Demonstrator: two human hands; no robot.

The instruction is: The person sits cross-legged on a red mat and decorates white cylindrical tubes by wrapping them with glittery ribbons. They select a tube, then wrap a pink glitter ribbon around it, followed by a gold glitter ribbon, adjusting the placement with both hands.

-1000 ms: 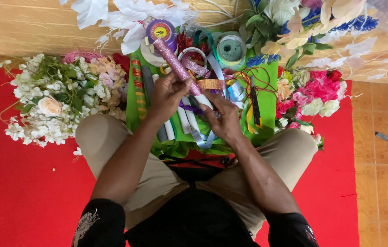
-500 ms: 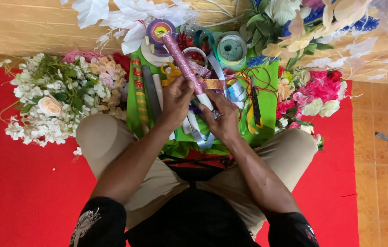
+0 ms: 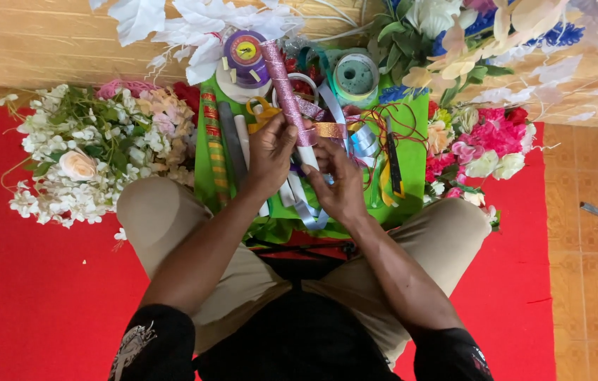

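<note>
1. Lower centre: a person is sitting cross-legged on a red mat, both forearms reaching up-frame.
2. Centre: the left hand is gripping a stick wrapped in pink glitter ribbon; the stick is tilting toward the upper left.
3. Just right of it: the right hand is closing on the stick's bare white lower end.
4. Beneath both hands: a green cloth is carrying loose ribbons and scissors.
5. Upper centre: a purple ribbon spool and a green tape roll are lying beyond.
6. Left: white artificial flowers are lying on the mat.
</note>
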